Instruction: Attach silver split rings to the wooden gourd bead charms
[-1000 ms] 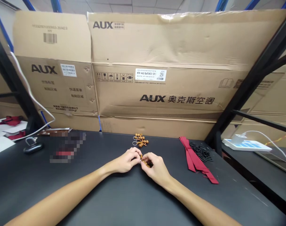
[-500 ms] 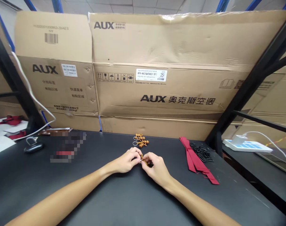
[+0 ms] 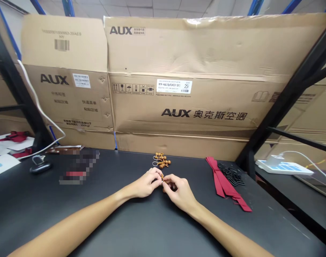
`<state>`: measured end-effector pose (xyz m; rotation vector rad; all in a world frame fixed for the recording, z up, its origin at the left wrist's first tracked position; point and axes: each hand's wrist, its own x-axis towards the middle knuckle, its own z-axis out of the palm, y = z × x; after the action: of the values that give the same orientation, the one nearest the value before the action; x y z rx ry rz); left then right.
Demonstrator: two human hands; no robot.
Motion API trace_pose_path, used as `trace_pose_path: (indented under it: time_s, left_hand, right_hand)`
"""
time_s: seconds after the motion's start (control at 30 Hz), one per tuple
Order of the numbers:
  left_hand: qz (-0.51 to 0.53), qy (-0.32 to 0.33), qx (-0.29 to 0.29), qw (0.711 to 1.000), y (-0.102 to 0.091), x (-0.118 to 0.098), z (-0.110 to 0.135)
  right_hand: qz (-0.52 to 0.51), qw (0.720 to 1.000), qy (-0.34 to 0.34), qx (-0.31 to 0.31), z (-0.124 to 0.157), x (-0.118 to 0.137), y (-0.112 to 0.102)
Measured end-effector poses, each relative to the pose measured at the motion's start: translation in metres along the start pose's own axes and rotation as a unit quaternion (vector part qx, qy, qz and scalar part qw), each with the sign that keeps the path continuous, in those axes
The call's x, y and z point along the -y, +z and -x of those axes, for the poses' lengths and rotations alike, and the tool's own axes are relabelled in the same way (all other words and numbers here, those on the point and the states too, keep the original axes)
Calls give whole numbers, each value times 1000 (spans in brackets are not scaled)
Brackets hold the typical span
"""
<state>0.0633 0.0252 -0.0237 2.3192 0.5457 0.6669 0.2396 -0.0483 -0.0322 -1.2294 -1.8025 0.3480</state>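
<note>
Both hands meet at the middle of the black table (image 3: 141, 228). My left hand (image 3: 145, 184) and my right hand (image 3: 179, 192) each pinch a small brown wooden bead charm with a metal ring (image 3: 163, 179) between their fingertips. Most of the charm is hidden by the fingers. A little pile of similar brown bead charms with key rings (image 3: 161, 160) lies just beyond the hands, near the cardboard.
Red ribbons (image 3: 225, 182) and a heap of black loops (image 3: 231, 174) lie to the right. Large AUX cardboard boxes (image 3: 179, 78) wall off the back. A black object with a ring (image 3: 39, 166) sits at the left, a white power strip (image 3: 283, 166) on the right shelf.
The hands stay pinched on the charm with only slight finger movement. The view has shifted a little.
</note>
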Motion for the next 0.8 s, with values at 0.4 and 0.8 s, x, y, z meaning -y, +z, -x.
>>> trace_pose_path:
  time_s: [0.4, 0.8]
  left_hand:
    - [-4, 10, 15, 1000, -1, 1, 1]
    - [8, -2, 18, 1000, -3, 2, 1]
  right_hand:
    - [8, 1000, -2, 1, -2, -5, -1]
    - [111, 991, -73, 11, -1, -17, -7]
